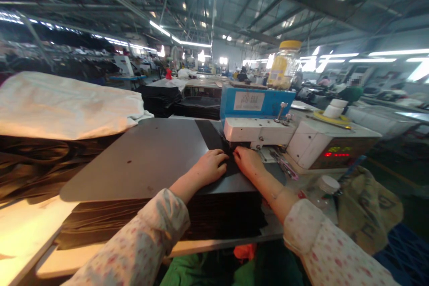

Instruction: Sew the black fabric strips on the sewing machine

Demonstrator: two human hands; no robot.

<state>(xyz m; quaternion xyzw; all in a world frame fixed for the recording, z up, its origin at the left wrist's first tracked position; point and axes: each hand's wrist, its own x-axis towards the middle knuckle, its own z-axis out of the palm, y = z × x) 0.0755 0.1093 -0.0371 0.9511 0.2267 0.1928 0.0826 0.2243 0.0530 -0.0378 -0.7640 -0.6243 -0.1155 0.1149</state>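
Observation:
A strip of dark cloth (208,134) runs over a smooth grey metal plate (144,156) to the front of a white sewing machine head (243,129) with a blue cover (231,98). My left hand (210,167) rests on this cloth left of the machine head, its fingers bent and closed down on the fabric. Close beside it, my right hand (248,161) pinches the cloth at the front edge of the head. My fingertips partly hide the cloth, and the needle area cannot be seen.
Under the plate lies a thick stack of dark cloth pieces (221,219). Small scissors (286,165) lie right of my right hand, near a control box (330,143) with a lit display. A clear bottle (320,192) stands in front. White fabric (67,103) covers dark bundles at left.

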